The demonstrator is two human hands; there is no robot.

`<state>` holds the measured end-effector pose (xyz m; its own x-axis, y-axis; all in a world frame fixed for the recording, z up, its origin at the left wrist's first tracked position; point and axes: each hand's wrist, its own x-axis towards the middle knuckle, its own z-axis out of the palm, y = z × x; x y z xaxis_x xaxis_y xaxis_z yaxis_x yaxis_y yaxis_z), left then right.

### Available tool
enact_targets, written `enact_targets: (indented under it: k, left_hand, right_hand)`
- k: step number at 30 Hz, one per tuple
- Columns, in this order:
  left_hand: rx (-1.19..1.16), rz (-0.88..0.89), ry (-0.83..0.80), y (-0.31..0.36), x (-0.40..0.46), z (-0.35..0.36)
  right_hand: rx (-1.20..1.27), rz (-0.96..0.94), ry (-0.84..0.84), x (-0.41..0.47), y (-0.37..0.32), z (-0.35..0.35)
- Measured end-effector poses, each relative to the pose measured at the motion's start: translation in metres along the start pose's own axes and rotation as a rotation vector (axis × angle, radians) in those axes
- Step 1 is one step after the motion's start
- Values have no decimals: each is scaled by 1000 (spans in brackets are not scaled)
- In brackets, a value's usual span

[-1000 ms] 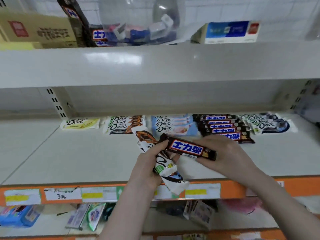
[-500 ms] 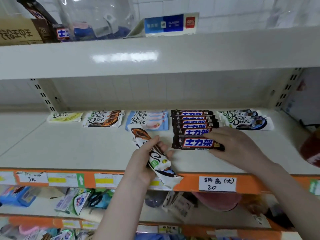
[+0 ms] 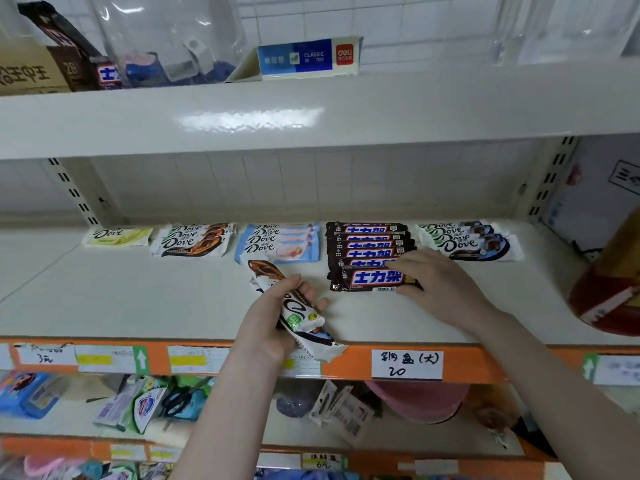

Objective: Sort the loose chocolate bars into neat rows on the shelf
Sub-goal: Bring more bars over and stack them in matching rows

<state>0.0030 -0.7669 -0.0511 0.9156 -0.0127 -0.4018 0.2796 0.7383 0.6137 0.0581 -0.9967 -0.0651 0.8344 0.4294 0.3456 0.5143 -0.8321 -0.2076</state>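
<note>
On the cream shelf [image 3: 104,299], at the front of the dark Snickers row [image 3: 369,244], the front Snickers bar [image 3: 372,279] lies flat, touching the bar behind it. Right hand [image 3: 440,284] rests on its right end, fingers laid fairly straight over the wrapper; whether the thumb pinches underneath cannot be told.

Left hand [image 3: 273,320], left of the Snickers row and nearer the shelf's front edge, grips a small bunch of white Dove bars [image 3: 298,317], fingers and thumb curled round the middle. The bunch is tilted, its far end pointing toward the blue Dove row, its near end overhanging the orange price strip [image 3: 349,367].

Rows along the back, counted leftward from the Snickers row: blue Dove row [image 3: 278,242] just beside it; brown-and-white Dove row [image 3: 194,239]; a single yellow Dove bar [image 3: 117,236] farthest off. Right of the Snickers row: dark-blue Dove row [image 3: 471,240], its left edge close to the right hand's fingers.

Surroundings: a red-and-brown container [image 3: 609,289] well to the right of the Snickers row, blurred. A handwritten label [image 3: 407,364] on the strip below the Snickers row. Upper shelf [image 3: 311,109] overhangs the rows; on it a blue Deli box [image 3: 308,58] and a cardboard carton [image 3: 27,71]. Lower shelf holds mixed goods, too blurred to tell.
</note>
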Motion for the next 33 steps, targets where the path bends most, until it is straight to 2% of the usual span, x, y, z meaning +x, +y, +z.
enact_targets:
  k: [10,14,22,29,33]
  left_hand:
    - [-12,6,0,-1,4,-4]
    - [-96,17,-36,0,5,-6]
    - [-140,28,-79,0,5,-9]
    - [-166,55,-48,-4,4,-5]
    - [-118,93,-101,-6,0,0]
  right_hand:
    - [-2,36,5,0,1,0]
    - [3,51,2,0,1,0]
    - [31,49,88,-5,-8,1]
    - [235,41,85,-9,-51,-1]
    - [417,65,36,-13,-76,-3]
